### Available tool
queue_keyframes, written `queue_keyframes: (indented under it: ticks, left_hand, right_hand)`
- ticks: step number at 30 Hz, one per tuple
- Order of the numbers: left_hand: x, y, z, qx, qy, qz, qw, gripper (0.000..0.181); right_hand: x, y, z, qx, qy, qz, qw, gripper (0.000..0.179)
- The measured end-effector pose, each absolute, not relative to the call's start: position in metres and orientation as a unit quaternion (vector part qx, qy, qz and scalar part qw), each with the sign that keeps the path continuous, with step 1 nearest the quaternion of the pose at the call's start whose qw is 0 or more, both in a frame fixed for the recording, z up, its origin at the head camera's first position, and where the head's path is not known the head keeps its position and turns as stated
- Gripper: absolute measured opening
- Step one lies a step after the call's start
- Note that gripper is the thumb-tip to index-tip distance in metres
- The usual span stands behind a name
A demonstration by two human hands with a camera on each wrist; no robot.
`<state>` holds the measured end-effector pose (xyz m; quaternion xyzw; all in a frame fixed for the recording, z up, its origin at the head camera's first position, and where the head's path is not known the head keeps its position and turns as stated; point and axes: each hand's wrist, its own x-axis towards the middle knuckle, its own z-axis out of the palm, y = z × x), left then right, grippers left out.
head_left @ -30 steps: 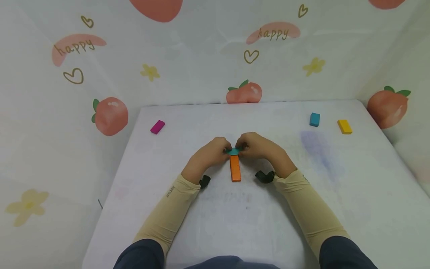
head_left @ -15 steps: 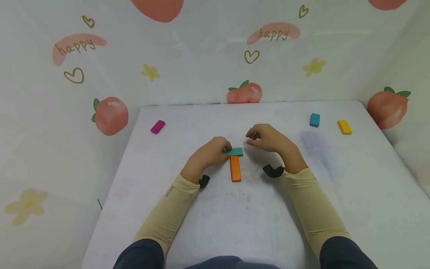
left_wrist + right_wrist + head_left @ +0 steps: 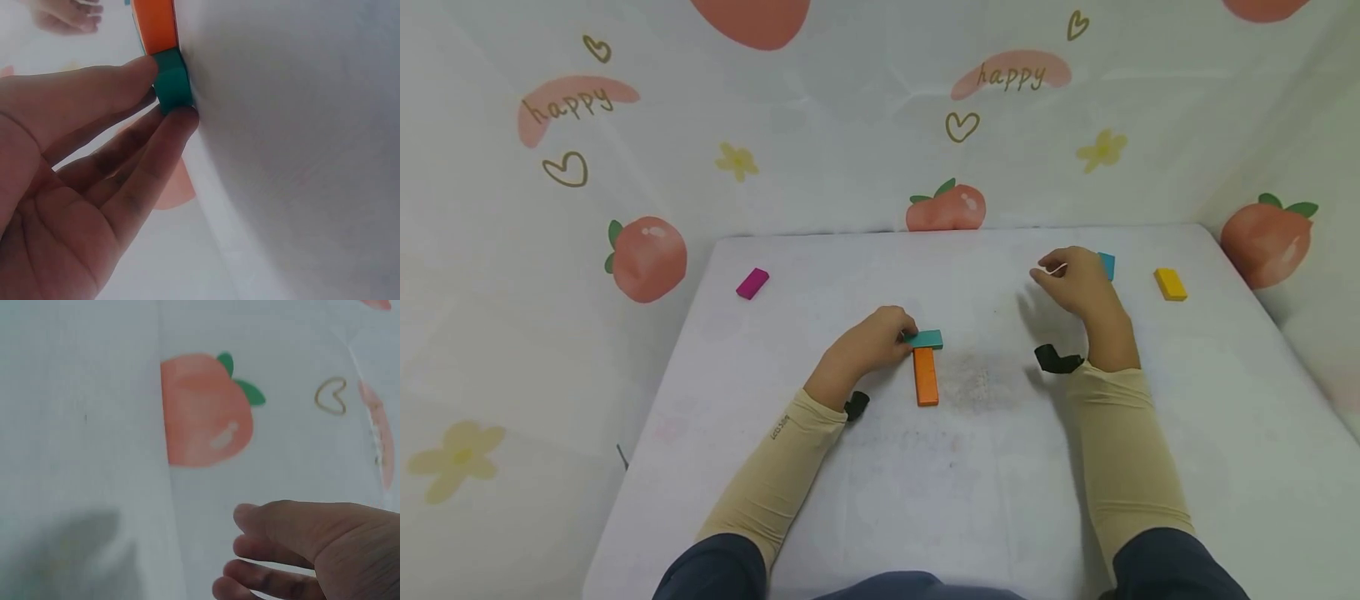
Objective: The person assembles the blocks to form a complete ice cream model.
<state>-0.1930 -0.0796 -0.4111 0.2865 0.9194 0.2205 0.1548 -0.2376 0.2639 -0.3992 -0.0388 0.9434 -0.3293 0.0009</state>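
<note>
In the head view a teal block [image 3: 929,338] lies crosswise at the far end of an orange block [image 3: 926,377], forming a T. My left hand [image 3: 876,340] pinches the left end of the teal block between thumb and fingers. The left wrist view shows the teal block's end [image 3: 172,81] close against the orange block [image 3: 155,26]. Above the table at the back right, my right hand [image 3: 1081,283] is held with loosely bent fingers and nothing between them. It partly covers a blue block [image 3: 1107,266] just beyond it.
A yellow block [image 3: 1170,284] lies at the back right of the white table [image 3: 880,500]. A magenta block [image 3: 752,283] lies at the back left. Behind the table's far edge rises a white cloth [image 3: 842,125] printed with peaches. Black wrist mounts sit at both cuffs.
My right hand has let go of the teal block's right end and moved right and away, to beside the blue block. My left hand has stayed on the teal block.
</note>
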Motion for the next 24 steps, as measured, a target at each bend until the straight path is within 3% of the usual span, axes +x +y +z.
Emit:
queue_keyframes:
  ticks: [13, 24]
  left_hand:
    - [-0.194, -0.079, -0.414, 0.282, 0.922, 0.216, 0.15, 0.028]
    - [-0.195, -0.078, -0.414, 0.283, 0.922, 0.216, 0.155, 0.028]
  right_hand:
    - [-0.243, 0.321, -0.418, 0.103, 0.93, -0.345, -0.071, 0.05]
    - [-0.248, 0.337, -0.432, 0.149, 0.922, -0.351, -0.066, 0.055]
